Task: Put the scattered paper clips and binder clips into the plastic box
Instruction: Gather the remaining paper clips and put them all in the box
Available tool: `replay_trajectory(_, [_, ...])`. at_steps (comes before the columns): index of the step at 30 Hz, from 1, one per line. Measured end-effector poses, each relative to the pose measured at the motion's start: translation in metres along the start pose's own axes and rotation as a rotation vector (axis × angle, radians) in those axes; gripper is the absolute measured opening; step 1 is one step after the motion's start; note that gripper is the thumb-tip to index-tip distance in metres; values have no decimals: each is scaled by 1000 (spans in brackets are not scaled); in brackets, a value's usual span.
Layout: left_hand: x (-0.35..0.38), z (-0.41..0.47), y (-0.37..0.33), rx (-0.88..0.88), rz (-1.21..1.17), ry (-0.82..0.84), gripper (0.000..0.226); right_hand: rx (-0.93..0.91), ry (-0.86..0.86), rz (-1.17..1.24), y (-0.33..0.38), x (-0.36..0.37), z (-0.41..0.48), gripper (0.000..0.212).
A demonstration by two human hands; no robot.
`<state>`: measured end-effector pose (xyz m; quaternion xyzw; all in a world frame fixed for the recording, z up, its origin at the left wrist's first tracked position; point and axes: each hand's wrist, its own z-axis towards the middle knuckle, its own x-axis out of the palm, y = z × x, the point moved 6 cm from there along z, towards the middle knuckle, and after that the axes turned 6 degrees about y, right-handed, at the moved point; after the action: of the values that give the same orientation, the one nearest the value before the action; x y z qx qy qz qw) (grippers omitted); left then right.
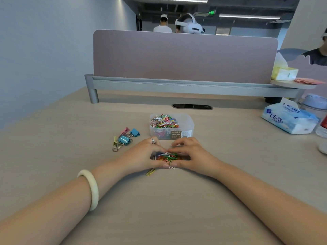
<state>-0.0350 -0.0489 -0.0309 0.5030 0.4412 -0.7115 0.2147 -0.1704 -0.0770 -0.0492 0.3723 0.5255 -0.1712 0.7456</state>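
Note:
A clear plastic box (187,123) stands in the middle of the desk with many coloured paper clips inside. Just in front of it, my left hand (144,153) and my right hand (190,153) cup a heap of coloured paper clips (168,156) between them, fingers curled round it and thumbs meeting at its near side. A yellow paper clip (150,172) lies loose by my left thumb. Several pastel binder clips (124,137) lie in a cluster left of the box.
A tissue pack (290,119) and a bottle (323,128) sit at the right edge. A grey partition (184,55) and its rail close off the back of the desk, with a cable slot (192,106) behind the box.

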Motion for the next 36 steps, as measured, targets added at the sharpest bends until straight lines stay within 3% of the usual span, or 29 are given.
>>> replay_trajectory(8, [-1, 9, -6, 6, 67, -32, 27, -5, 24, 105, 7, -7, 6, 17])
replay_trajectory(17, [-2, 20, 0, -11, 100, -50, 19, 24, 105, 19, 8, -13, 18, 14])
replay_trajectory(22, [-5, 26, 9, -52, 12, -29, 16, 132, 142, 230, -6, -16, 22, 2])
replay_trajectory(27, [-19, 32, 24, -66, -168, -77, 4, 163, 146, 412, -17, -25, 27, 4])
replay_trajectory(32, [-34, 44, 51, -123, -314, -146, 30, 157, 102, 524, -28, -46, 38, 3])
replay_trajectory(36, [-50, 57, 59, -163, -477, -202, 11, 152, -11, 491, -34, -68, 68, 8])
